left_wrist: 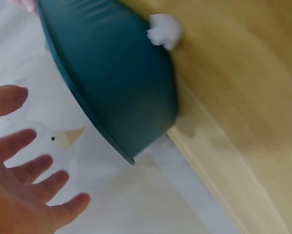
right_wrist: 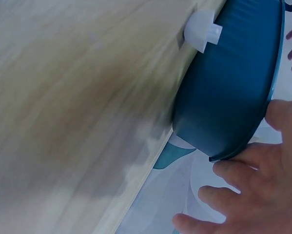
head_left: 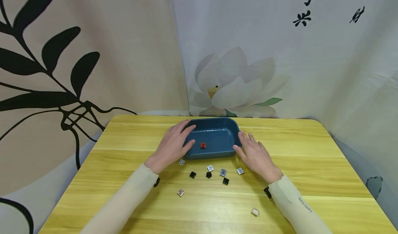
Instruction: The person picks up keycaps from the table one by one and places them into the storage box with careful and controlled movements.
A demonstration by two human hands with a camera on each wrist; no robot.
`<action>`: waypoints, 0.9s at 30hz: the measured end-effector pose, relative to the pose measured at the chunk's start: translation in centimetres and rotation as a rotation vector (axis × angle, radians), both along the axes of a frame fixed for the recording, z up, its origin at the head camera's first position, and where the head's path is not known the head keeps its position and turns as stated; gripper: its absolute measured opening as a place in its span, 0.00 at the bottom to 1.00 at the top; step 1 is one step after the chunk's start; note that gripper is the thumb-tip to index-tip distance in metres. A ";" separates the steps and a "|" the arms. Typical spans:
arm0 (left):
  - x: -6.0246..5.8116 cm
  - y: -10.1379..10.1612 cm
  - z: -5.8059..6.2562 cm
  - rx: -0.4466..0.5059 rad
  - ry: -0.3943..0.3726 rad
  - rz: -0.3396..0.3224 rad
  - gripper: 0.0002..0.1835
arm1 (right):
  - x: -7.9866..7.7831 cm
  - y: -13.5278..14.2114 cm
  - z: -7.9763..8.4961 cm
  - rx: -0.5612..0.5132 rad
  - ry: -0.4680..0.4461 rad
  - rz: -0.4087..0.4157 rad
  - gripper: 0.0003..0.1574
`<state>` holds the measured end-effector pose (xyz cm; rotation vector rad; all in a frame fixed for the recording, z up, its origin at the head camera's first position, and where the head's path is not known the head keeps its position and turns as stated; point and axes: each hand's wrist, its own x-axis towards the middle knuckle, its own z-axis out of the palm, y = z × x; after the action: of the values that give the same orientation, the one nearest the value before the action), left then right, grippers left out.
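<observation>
A dark blue rectangular tray (head_left: 214, 155) stands near the table's far edge, with a small square red piece (head_left: 203, 145) in it. My left hand (head_left: 175, 142) is at the tray's left end, fingers spread; in the left wrist view that hand (left_wrist: 31, 180) shows apart from the tray wall (left_wrist: 111, 83). At the right end, my right hand (head_left: 256, 156) touches the rim with extended fingers. In the right wrist view, the thumb and forefinger of this hand (right_wrist: 262, 180) meet the tray's rim (right_wrist: 262, 117).
In front of the tray, several small square pieces lie scattered on the wooden table (head_left: 140, 199): black ones (head_left: 192, 175), white ones (head_left: 210, 168) and a greyish one (head_left: 223, 172). A pale piece (head_left: 255, 212) lies nearer, at right. A printed curtain (head_left: 248, 37) hangs behind.
</observation>
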<state>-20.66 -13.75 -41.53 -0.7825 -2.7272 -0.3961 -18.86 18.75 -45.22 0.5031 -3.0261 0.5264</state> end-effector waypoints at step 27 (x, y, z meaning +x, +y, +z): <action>5.6 -7.0 -2.4 -0.030 0.023 0.054 0.30 | 0.1 -0.1 0.0 0.009 0.008 0.000 0.43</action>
<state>-15.09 -20.75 -43.93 -0.7143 -2.7324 -0.3331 -18.75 18.64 -45.25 0.5045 -3.0223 0.5102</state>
